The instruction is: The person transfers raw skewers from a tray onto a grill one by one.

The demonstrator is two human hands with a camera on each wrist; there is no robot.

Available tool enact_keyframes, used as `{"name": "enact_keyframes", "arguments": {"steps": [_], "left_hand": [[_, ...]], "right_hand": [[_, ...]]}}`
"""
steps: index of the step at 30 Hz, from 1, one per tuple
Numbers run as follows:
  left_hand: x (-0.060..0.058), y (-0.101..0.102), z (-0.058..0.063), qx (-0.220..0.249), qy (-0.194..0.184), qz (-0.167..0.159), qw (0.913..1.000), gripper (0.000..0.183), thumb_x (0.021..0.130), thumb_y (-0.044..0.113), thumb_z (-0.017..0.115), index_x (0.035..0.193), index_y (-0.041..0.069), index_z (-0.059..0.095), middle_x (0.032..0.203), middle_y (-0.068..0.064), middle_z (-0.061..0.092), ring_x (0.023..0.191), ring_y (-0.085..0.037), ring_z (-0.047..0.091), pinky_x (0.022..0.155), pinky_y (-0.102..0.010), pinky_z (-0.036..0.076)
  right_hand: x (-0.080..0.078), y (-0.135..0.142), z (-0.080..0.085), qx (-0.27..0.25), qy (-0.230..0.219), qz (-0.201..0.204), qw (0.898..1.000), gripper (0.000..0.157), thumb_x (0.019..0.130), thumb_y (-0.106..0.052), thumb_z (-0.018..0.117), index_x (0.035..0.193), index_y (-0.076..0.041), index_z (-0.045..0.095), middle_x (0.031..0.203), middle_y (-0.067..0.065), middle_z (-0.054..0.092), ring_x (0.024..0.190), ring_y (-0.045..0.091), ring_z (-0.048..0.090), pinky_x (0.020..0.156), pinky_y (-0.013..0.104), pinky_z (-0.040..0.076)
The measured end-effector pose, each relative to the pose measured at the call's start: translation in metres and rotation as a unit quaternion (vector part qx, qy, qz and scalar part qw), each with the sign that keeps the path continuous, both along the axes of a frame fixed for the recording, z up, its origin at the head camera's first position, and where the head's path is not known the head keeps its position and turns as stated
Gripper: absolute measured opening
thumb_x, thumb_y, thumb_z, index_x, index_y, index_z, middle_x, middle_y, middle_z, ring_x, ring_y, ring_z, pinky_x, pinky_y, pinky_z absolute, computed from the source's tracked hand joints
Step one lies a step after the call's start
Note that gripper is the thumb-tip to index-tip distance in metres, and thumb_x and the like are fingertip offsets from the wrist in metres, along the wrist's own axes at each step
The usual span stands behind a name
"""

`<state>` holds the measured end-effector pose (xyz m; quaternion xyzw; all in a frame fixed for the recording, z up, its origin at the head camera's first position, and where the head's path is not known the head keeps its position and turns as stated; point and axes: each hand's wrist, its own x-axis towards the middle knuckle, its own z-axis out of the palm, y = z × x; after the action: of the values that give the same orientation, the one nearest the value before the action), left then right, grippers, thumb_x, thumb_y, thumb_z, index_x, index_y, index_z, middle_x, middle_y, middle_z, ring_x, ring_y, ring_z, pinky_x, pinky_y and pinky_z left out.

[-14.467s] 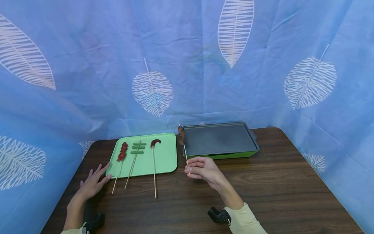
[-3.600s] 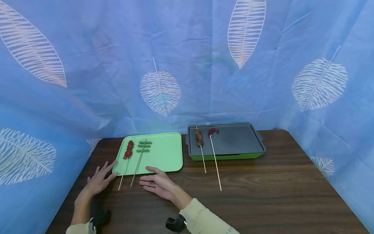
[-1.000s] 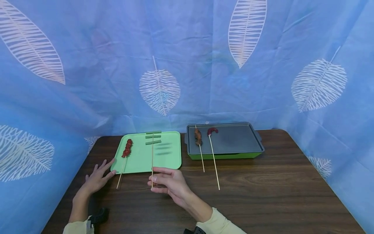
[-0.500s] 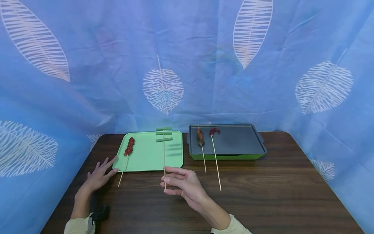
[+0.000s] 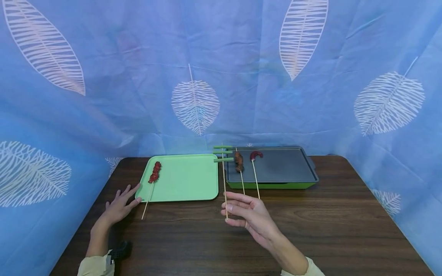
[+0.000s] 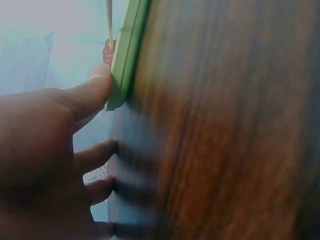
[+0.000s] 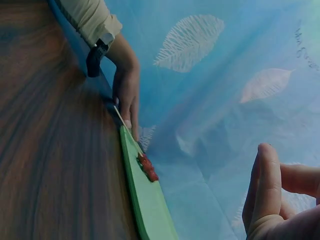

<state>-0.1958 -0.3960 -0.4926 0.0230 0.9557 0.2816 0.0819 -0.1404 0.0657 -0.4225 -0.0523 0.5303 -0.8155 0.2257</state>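
Observation:
My right hand pinches the lower stick of a skewer with several green bean-like pieces, raised nearly upright in the head view. Its green pieces overlap the left edge of a dark griddle. On that griddle lie a brown meat skewer and a skewer with a dark red curled tentacle, their sticks reaching over the front edge. My left hand is spread at the near left corner of a light green tray, thumb against the tray, other fingertips on the table. The tray bears a red skewer.
The dark wooden table ends at a blue curtain with white leaf prints. Tray and griddle stand side by side along the back edge, a narrow gap between them. The red skewer's stick juts over the tray's front rim.
Earlier, my right hand held the brown skewer; it and the tentacle skewer then came to lie on the griddle. Since then, the green skewer has left the tray and moved right. The left hand stays.

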Motion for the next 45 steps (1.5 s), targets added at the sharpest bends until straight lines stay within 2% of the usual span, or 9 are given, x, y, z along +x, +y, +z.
{"name": "enact_keyframes", "arguments": {"steps": [8,19,26,32,38,45], "left_hand": [[-0.001,0.003,0.001,0.004,0.004,-0.005,1.0,0.071,0.107,0.043,0.052,0.162,0.006,0.027,0.161,-0.04,0.01,0.141,-0.071,-0.002,0.095,-0.091,-0.001],[-0.002,0.0,-0.001,0.001,-0.005,0.001,1.0,0.072,0.107,0.045,0.051,0.163,0.008,0.024,0.161,-0.04,0.008,0.141,-0.071,-0.004,0.095,-0.091,-0.004],[-0.002,0.0,-0.001,0.003,-0.005,0.002,1.0,0.073,0.107,0.046,0.051,0.163,0.007,0.025,0.161,-0.041,0.008,0.14,-0.072,-0.004,0.095,-0.091,-0.005],[0.0,-0.001,-0.002,0.001,-0.006,0.006,1.0,0.074,0.107,0.047,0.052,0.163,0.006,0.024,0.16,-0.042,0.007,0.14,-0.072,-0.005,0.095,-0.091,-0.006],[0.002,-0.002,0.0,0.005,-0.004,0.007,1.0,0.075,0.106,0.047,0.053,0.162,0.006,0.024,0.161,-0.041,0.007,0.14,-0.072,-0.005,0.095,-0.09,-0.007],[0.0,-0.001,-0.002,0.009,-0.002,0.002,1.0,0.075,0.106,0.046,0.053,0.163,0.007,0.023,0.161,-0.041,0.007,0.141,-0.071,-0.006,0.095,-0.09,-0.007]], "right_hand": [[-0.002,0.039,0.007,0.033,0.024,-0.013,0.999,0.062,0.097,-0.007,0.071,0.151,0.007,0.043,0.12,0.015,0.07,0.111,0.03,0.071,0.087,0.037,0.059],[-0.026,0.08,0.009,0.066,0.068,-0.008,0.995,0.057,0.099,-0.002,0.066,0.148,0.013,0.04,0.12,0.014,0.066,0.107,0.029,0.073,0.086,0.038,0.059],[-0.036,0.105,0.005,0.085,0.071,-0.008,0.994,0.056,0.1,-0.002,0.064,0.148,0.012,0.038,0.118,0.012,0.067,0.107,0.028,0.072,0.087,0.036,0.059],[-0.045,0.123,0.001,0.1,0.062,0.018,0.993,0.053,0.101,-0.003,0.064,0.146,0.008,0.041,0.118,0.012,0.068,0.109,0.029,0.071,0.088,0.038,0.059],[-0.053,0.137,-0.008,0.095,0.054,0.044,0.993,0.048,0.102,-0.001,0.061,0.145,0.005,0.042,0.12,0.014,0.067,0.109,0.028,0.071,0.089,0.039,0.059],[-0.059,0.151,-0.019,0.098,0.029,0.041,0.994,0.048,0.102,-0.002,0.062,0.145,0.005,0.042,0.125,0.014,0.066,0.111,0.027,0.07,0.09,0.038,0.058]]}}
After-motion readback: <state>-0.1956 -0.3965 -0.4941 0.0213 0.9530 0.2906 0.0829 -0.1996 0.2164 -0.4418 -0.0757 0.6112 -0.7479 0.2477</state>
